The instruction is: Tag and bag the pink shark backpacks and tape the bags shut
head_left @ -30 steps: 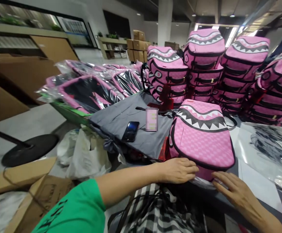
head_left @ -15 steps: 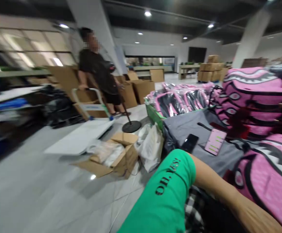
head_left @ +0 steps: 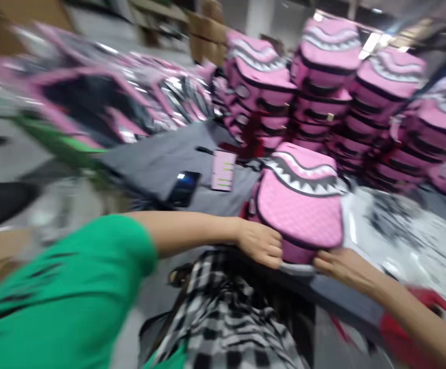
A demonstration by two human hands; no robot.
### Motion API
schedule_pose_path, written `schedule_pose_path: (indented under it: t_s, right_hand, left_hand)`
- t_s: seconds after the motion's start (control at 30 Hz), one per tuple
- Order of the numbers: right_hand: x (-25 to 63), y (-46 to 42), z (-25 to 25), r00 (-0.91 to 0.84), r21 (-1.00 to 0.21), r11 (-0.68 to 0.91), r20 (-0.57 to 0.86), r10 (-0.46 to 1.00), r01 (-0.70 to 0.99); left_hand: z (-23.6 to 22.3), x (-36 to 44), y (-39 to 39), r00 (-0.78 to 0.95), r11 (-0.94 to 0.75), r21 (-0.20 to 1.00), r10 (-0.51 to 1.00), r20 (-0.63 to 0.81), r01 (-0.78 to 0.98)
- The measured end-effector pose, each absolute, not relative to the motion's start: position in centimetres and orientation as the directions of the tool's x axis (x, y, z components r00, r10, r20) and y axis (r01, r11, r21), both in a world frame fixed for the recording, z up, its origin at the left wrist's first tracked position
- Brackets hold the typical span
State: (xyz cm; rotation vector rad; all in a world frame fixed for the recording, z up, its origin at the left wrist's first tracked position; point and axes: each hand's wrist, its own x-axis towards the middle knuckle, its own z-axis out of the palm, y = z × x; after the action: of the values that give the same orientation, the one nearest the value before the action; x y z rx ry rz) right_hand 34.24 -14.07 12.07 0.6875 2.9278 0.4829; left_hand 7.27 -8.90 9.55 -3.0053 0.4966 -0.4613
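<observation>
A pink backpack [head_left: 300, 210] with black trim and a jagged white tooth band lies in front of me at the table's edge. My left hand [head_left: 261, 244] has its fingers curled over the lower left of the backpack. At the lower right corner, my right hand [head_left: 336, 265] closes on the bottom edge. Motion blur softens both hands, and their fingertips are partly hidden. Clear plastic bags [head_left: 407, 241] lie spread to the right, with a pale plastic edge showing under the backpack.
Stacks of similar pink backpacks [head_left: 261, 77] stand behind. Plastic-wrapped pink bags [head_left: 92, 97] fill a green-edged container at left. A dark phone [head_left: 184, 188] and a lit phone [head_left: 223, 170] rest on the grey tabletop [head_left: 149, 154]. Something red [head_left: 411, 328] hangs at lower right.
My view has swung right and down, from the aisle with a person and a trolley to the table. Both hands now show at the backpack; before, my left forearm reached toward it.
</observation>
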Motion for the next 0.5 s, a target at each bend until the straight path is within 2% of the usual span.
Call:
schedule_pose_path:
  t_s: [0.07, 0.13, 0.2, 0.33, 0.43, 0.5]
  right_hand:
    - [35.8, -16.5, 13.3, -0.847, 0.282, 0.854, -0.19, 0.496, 0.437]
    - [36.0, -17.7, 13.2, -0.827, 0.287, 0.846, -0.225, 0.515, 0.448]
    - [35.9, -18.5, 12.2, -0.853, 0.344, 0.829, -0.125, 0.506, 0.442]
    - [36.4, -20.1, 8.3, -0.867, 0.405, 0.768, 0.192, 0.46, 0.497]
    - [37.2, -21.0, 4.9, -0.757, 0.332, 0.682, 0.339, 0.559, 0.652]
    - [37.3, -21.6, 2.7, -0.629, 0.216, 0.598, 0.398, 0.668, 0.772]
  left_hand:
    - [8.2, 6.3, -8.6, 0.843, -0.935, -0.195, -0.351, 0.409, -0.295]
    - [6.9, 5.4, -9.0, 0.839, -0.951, -0.206, -0.303, 0.453, -0.232]
    - [5.7, 4.8, -10.0, 0.819, -0.964, -0.213, -0.248, 0.518, -0.157]
    - [2.9, 4.8, -12.4, 0.706, -0.968, -0.249, -0.192, 0.681, -0.024]
    - [1.6, 4.9, -13.5, 0.684, -0.959, -0.269, -0.14, 0.716, 0.085]
    - [1.9, 4.7, -14.3, 0.707, -0.96, -0.258, -0.106, 0.699, 0.112]
